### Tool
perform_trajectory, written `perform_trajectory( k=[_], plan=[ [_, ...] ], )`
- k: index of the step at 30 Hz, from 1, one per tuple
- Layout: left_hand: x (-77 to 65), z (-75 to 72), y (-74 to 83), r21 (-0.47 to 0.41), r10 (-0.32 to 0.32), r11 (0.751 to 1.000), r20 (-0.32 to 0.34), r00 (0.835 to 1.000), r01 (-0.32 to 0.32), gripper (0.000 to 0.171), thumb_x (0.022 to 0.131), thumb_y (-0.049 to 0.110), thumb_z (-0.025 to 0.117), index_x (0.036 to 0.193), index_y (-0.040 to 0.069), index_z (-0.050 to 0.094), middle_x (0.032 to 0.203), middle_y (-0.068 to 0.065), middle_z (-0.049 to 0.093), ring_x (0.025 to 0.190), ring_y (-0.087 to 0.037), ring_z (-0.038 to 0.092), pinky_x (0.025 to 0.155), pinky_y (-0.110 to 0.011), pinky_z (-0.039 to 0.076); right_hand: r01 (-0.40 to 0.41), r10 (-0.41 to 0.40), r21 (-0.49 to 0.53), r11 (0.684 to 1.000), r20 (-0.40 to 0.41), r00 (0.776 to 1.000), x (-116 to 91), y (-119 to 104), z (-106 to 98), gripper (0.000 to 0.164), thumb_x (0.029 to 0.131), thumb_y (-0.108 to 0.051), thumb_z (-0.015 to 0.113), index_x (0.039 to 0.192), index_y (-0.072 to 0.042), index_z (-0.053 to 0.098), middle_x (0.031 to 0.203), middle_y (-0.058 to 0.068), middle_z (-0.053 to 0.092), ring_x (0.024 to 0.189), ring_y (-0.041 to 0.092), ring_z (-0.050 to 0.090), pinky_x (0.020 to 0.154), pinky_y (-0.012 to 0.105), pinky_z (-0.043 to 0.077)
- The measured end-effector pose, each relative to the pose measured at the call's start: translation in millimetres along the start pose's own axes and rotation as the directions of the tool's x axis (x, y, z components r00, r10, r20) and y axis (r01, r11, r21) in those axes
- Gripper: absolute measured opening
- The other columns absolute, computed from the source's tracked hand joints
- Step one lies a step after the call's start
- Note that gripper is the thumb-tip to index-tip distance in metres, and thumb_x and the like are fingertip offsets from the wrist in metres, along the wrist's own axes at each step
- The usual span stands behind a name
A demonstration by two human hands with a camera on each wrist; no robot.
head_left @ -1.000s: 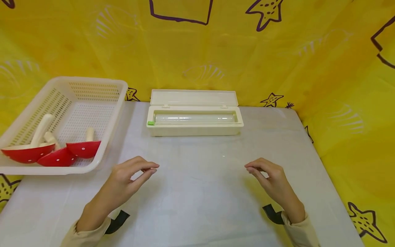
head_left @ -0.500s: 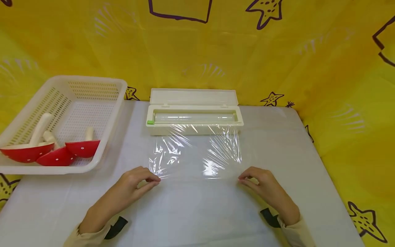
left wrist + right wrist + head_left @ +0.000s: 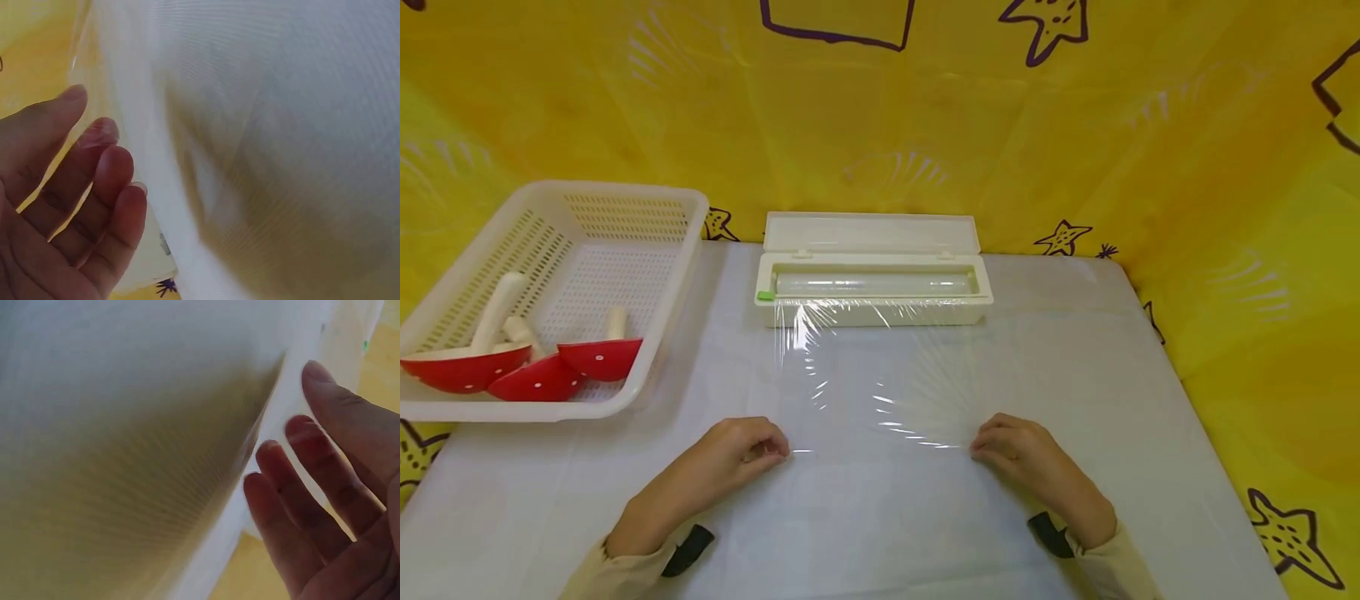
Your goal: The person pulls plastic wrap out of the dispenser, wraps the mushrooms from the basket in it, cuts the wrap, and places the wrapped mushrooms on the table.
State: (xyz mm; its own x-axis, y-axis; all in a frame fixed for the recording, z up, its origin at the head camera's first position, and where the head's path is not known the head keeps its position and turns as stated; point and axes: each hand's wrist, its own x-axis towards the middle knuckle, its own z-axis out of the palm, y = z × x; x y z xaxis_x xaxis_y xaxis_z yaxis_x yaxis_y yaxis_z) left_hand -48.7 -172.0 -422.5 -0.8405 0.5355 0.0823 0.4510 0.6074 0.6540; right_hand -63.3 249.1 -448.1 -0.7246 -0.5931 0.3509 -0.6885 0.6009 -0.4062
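Note:
A clear sheet of plastic wrap (image 3: 887,402) stretches toward me from a cream wrap dispenser (image 3: 872,315) at the back of the table. My left hand (image 3: 741,450) pinches its near left corner between thumb and fingers. At the near right corner, my right hand (image 3: 1022,454) pinches the wrap the same way. In the left wrist view, shiny film clings to the index fingertip (image 3: 100,132). The dispenser's lid (image 3: 872,233) stands raised, showing the wrap roll (image 3: 872,284) inside. A green slider (image 3: 766,296) sits at the left end of its front edge.
To the left stands a white plastic basket (image 3: 688,275) with several red, white-dotted mushroom-shaped ladles (image 3: 601,360) in it. A white cloth (image 3: 880,533) covers the table. Yellow patterned fabric (image 3: 880,125) hangs behind and at the right.
Both hands have moved toward me, the right one also a little leftward. The plastic wrap now reaches farther out from the dispenser. Basket and dispenser have stayed in place.

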Motion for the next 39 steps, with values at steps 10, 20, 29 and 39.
perform_trajectory(
  k=[10,20,29,39],
  plan=[
    [0.7,4.6,-4.1,-0.026,-0.049,0.998,0.167,0.985,0.054,0.010,0.084,0.008,0.076,0.086,0.016,0.069,0.080,0.012,0.066,0.074,0.004,0.055,0.069,-0.021,0.053,-0.027,0.028,-0.006,1.000,0.060,0.998,0,0,1,0.021,0.072,-0.001,0.084,0.088,-0.011,0.077,0.088,-0.002,0.071,0.085,0.019,0.065,0.076,0.035,0.055],
    [-2.7,-0.3,-3.2,-0.014,-0.152,0.987,0.215,0.965,0.158,0.027,0.082,0.013,0.079,0.094,0.016,0.055,0.069,0.016,0.050,0.064,0.005,0.044,0.061,-0.018,0.042,-0.038,0.032,0.144,0.989,0.041,0.999,2,11,4,0.023,0.070,0.003,0.083,0.089,-0.009,0.076,0.086,0.000,0.073,0.080,0.016,0.064,0.073,0.029,0.051],
    [-8.2,-21.6,4.0,0.074,-0.187,0.981,0.131,0.974,0.179,0.023,0.083,0.018,0.079,0.100,0.018,0.063,0.074,0.016,0.054,0.069,0.004,0.047,0.063,-0.021,0.046,-0.098,0.083,0.183,0.978,0.084,0.993,0,13,4,0.024,0.070,0.001,0.083,0.090,-0.008,0.075,0.087,0.000,0.073,0.081,0.014,0.064,0.073,0.027,0.050],
    [-12.8,-49.2,4.8,0.131,-0.149,0.978,-0.127,0.981,0.165,0.024,0.083,0.012,0.079,0.105,0.013,0.069,0.089,0.011,0.067,0.079,-0.001,0.057,0.069,-0.022,0.055,-0.132,0.113,0.224,0.966,0.095,0.989,-3,14,4,0.023,0.071,0.001,0.083,0.091,-0.008,0.075,0.087,0.001,0.073,0.082,0.012,0.064,0.073,0.025,0.051]
  ],
)
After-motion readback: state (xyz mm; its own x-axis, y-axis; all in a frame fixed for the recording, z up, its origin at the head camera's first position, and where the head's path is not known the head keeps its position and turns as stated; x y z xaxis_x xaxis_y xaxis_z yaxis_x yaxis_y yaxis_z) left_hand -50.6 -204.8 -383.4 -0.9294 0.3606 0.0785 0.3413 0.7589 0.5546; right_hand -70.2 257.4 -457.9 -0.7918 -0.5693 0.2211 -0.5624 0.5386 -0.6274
